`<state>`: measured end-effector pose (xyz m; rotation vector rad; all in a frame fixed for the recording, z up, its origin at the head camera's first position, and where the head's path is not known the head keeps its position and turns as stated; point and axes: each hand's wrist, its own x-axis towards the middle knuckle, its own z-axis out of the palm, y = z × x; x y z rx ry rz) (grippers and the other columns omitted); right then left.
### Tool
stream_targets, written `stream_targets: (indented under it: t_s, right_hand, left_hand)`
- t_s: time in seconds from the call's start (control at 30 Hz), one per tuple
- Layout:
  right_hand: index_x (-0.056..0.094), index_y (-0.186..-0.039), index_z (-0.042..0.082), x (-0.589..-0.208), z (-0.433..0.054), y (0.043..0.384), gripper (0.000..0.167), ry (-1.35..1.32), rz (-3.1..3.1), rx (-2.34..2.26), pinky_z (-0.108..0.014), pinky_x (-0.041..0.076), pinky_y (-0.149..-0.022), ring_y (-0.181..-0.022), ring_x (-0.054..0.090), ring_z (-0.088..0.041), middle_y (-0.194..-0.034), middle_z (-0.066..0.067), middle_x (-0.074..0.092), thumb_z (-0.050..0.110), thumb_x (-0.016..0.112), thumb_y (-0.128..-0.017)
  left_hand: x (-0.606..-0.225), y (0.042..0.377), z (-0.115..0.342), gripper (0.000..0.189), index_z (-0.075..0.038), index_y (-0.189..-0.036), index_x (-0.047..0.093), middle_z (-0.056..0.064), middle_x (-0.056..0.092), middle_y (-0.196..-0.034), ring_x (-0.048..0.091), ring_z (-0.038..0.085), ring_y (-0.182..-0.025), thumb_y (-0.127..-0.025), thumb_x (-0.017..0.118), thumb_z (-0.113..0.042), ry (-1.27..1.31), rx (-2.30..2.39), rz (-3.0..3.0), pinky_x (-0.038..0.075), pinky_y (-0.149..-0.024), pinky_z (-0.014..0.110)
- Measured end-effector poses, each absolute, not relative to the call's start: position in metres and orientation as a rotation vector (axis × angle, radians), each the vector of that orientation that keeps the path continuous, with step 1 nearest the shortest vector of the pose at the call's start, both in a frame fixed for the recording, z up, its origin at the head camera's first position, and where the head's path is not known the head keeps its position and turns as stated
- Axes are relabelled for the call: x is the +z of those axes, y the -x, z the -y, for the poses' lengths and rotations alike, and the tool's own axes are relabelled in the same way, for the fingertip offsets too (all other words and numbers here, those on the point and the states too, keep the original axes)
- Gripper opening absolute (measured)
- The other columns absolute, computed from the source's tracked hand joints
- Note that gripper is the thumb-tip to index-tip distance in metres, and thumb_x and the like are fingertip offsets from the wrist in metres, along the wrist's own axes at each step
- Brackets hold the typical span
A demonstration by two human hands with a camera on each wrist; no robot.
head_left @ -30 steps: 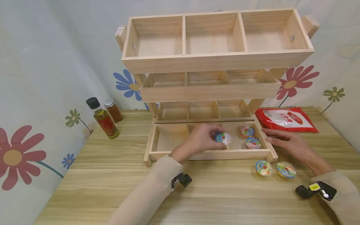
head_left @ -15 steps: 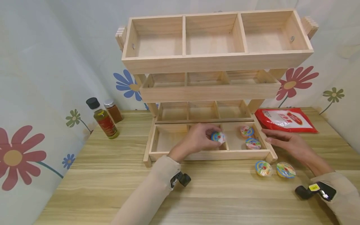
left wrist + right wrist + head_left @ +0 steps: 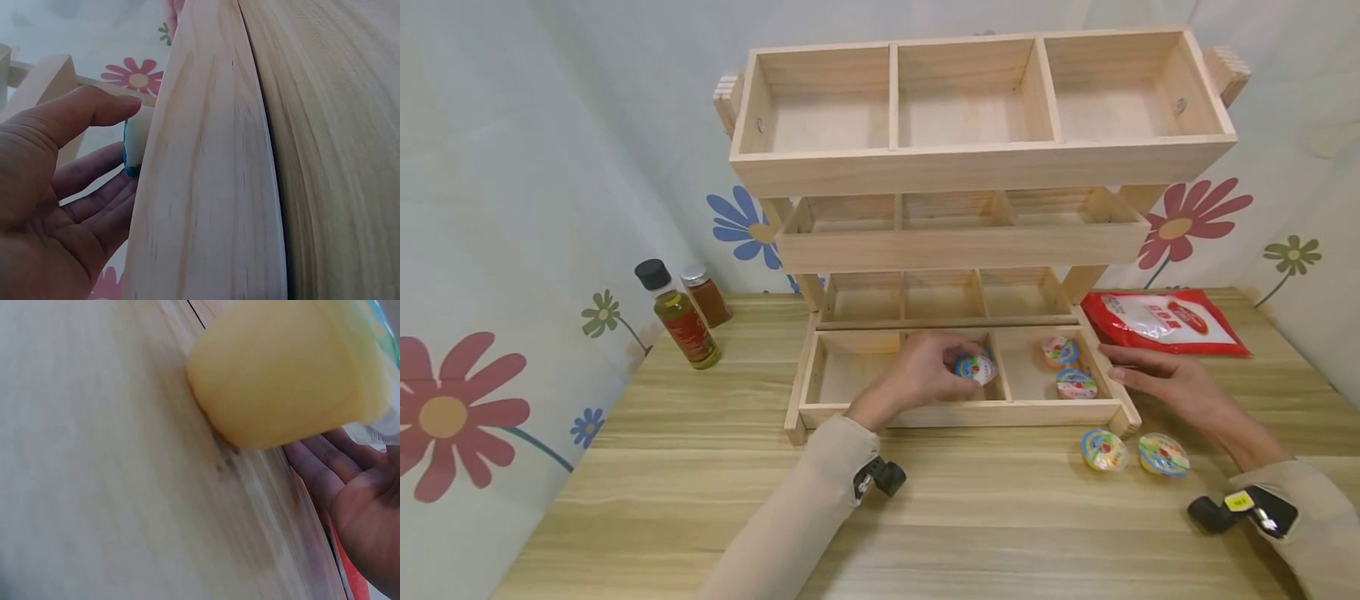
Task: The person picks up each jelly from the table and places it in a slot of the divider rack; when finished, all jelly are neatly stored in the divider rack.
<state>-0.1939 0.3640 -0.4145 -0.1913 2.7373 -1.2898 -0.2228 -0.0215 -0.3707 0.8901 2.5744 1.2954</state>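
Note:
My left hand (image 3: 917,367) pinches a small jelly cup (image 3: 976,368) with a blue and white lid, low in the middle compartment of the bottom tray (image 3: 955,415). In the left wrist view, thumb and fingers meet its lid and side, partly behind the wooden front board (image 3: 200,156). Two more jelly cups, one at the back (image 3: 1060,351) and one nearer (image 3: 1077,384), sit in the right compartment. My right hand (image 3: 1172,383), fingers extended, rests against the rack's right side. Two yellow jelly cups, the left one (image 3: 1103,450) and the right one (image 3: 1163,454), stand on the table before it.
Above the bottom tray rise further wooden tiers, including the large top tray (image 3: 977,171) overhanging them. A red and white packet (image 3: 1168,322) lies behind my right hand. At the left stand an oil bottle (image 3: 681,321) and a brown jar (image 3: 706,297). A flowered curtain closes the back.
My left hand has moved slightly left and lower with the jelly cup, away from the divider and into the middle compartment. The right hand stays in place.

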Motion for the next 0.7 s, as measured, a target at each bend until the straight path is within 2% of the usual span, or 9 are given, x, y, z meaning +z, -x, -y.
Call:
stream_targets:
  t_s: [0.33,0.57,0.7]
  right_hand:
    - [0.052,-0.156,0.009,-0.415,-0.362,0.193,0.062,0.183,-2.736,-1.306,-0.051,0.037,-0.1,-0.139,0.037,-0.045,-0.155,-0.029,0.049,0.041,0.067,-0.106]
    - [0.052,-0.157,0.009,-0.416,-0.363,0.195,0.061,0.195,-2.747,-1.288,-0.047,0.04,-0.098,-0.137,0.039,-0.042,-0.155,-0.028,0.049,0.041,0.066,-0.106]
    - [0.052,-0.157,0.009,-0.415,-0.364,0.195,0.061,0.196,-2.757,-1.278,-0.046,0.04,-0.097,-0.137,0.039,-0.041,-0.155,-0.027,0.049,0.04,0.065,-0.106]
  left_hand:
    - [-0.379,0.226,0.024,0.038,-0.003,-0.12,0.078,0.008,0.076,-0.119,0.065,0.008,-0.092,-0.085,0.087,-0.014,-0.863,1.24,-2.591,0.054,-0.075,0.019]
    - [-0.382,0.228,0.026,0.035,-0.007,-0.118,0.079,0.0,0.075,-0.104,0.063,0.008,-0.087,-0.085,0.088,-0.018,-0.87,1.181,-2.616,0.052,-0.073,0.02]
    - [-0.382,0.228,0.027,0.034,-0.008,-0.117,0.08,-0.001,0.074,-0.102,0.063,0.008,-0.087,-0.085,0.088,-0.018,-0.877,1.179,-2.599,0.053,-0.073,0.021]
